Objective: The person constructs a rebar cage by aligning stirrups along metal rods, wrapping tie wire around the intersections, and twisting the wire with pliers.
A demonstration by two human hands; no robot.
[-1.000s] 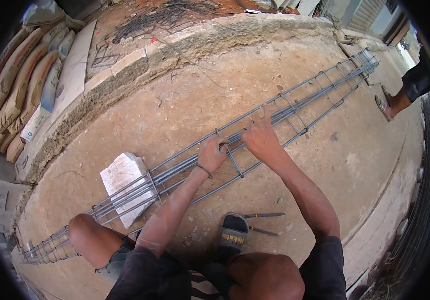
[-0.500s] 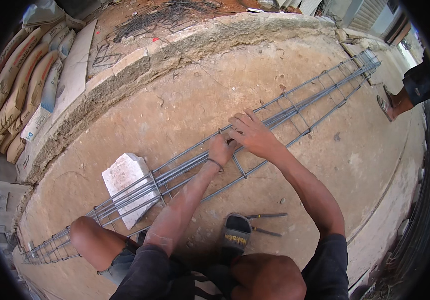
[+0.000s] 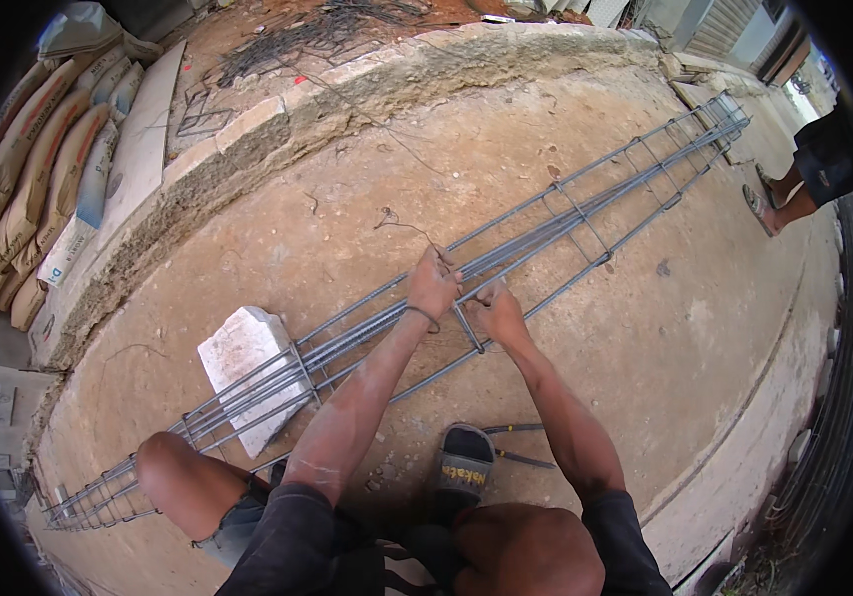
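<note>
A long steel rebar cage [image 3: 606, 257] lies diagonally across the ground in front of me, with a bundle of bars running through its middle. My left hand [image 3: 433, 283] is closed at the cage's far upper bar, next to a square stirrup [image 3: 469, 330]. From its fingers a thin wire [image 3: 402, 224] curls out over the ground beyond the cage. Just right of it, my right hand [image 3: 498, 316] has its fingers curled at the same stirrup, on the near side of the bundle. Whatever sits in those fingertips is too small to tell.
A white block [image 3: 240, 350] lies under the cage at left. A tool with two dark handles [image 3: 524, 461] lies beside my sandalled foot [image 3: 465, 465]. Stacked bags [image 3: 39, 189] stand beyond a rough concrete ledge [image 3: 248, 144]. Another person's legs [image 3: 794, 207] are at right.
My right hand has come down toward me, from over the cage to its near side, with its fingers now curled. The curled wire now shows beyond my left hand, which stays nearly in place.
</note>
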